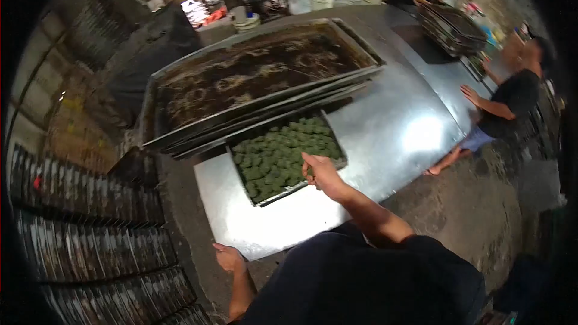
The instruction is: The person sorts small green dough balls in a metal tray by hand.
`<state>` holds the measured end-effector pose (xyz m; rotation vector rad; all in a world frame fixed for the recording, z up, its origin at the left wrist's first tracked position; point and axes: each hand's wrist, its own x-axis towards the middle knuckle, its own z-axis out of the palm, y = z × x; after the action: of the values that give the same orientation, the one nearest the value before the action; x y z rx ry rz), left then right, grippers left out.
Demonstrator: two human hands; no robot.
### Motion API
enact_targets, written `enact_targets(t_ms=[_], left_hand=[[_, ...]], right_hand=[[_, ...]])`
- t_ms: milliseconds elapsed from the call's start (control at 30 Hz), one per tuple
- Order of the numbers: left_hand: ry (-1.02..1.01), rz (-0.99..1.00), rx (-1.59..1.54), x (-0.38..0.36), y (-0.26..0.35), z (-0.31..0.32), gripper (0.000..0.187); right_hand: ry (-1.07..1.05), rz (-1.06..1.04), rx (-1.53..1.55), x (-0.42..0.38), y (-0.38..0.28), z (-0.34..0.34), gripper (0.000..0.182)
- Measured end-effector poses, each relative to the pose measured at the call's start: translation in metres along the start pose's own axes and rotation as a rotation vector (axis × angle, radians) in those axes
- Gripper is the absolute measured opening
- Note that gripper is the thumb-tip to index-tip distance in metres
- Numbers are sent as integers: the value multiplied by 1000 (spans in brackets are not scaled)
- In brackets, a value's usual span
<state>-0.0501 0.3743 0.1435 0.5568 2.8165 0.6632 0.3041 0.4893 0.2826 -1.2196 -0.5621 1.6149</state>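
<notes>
A dark rectangular tray point(257, 204) on the metal tabletop is filled with rough green balls point(274, 159). My right hand point(324, 176) is over the tray's near right part, its fingers curled inward. Whether a ball is between those fingers is too small to tell. My left hand point(229, 258) is low beside the table's near left edge, away from the tray. Its fingers look bent together, and anything inside them is hidden. Right behind the green balls, a stack of large shallow metal trays point(259, 75) with a stained brown inside overhangs the tray's far side.
Racks of stacked metal trays point(90, 189) line the left. Across the shiny table point(397, 114), a person in a dark shirt point(512, 99) is at the right edge. Another stack of trays point(451, 27) stands at the far right near other people. Buckets point(322, 1) are behind.
</notes>
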Motion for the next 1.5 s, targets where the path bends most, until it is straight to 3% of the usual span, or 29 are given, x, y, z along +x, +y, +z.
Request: enact_targets(t_ms=[33,133,267,333,433,567,700,800,867,933,1100,1200,1233,1367,1500], left_hand=[[-2,-9,28,-3,2,0,77],[11,16,59,3,-4,10,78],[60,36,30,6,-7,18,77],[7,-14,68,5,-5,14,75],[58,-29,54,6,-7,18,72],[8,-30,53,-4,6,-1,67],[13,6,22,-7,7,-5,67],[19,-3,-17,-1,-1,3,67],[24,-38,-27,-5,9,-5,67],[-8,-74,-7,-6,11,-10,67],[27,-33,0,10,-7,11,63],[39,-28,-13,5,-6,12,65],[57,-39,-28,3,-4,9,67],[29,-52,11,-2,3,0,65],[52,-17,6,-3,3,1,65]], right_hand=[[34,-59,42,6,7,3,19],[16,111,126,19,12,-17,23],[79,189,232,14,3,-13,30],[85,76,-52,15,8,-16,42],[165,-12,-62,18,12,-16,46],[9,-106,-111,7,0,-15,36],[41,88,129,10,4,-27,32],[66,242,115,2,-1,-23,39],[50,233,-12,1,9,-22,47],[90,43,-296,0,18,-17,50],[28,-30,-158,1,9,-14,40],[9,39,-91,-2,8,-27,37],[105,112,3,-2,8,-26,40],[138,148,-193,3,21,-29,52],[86,74,-321,-3,22,-17,45]])
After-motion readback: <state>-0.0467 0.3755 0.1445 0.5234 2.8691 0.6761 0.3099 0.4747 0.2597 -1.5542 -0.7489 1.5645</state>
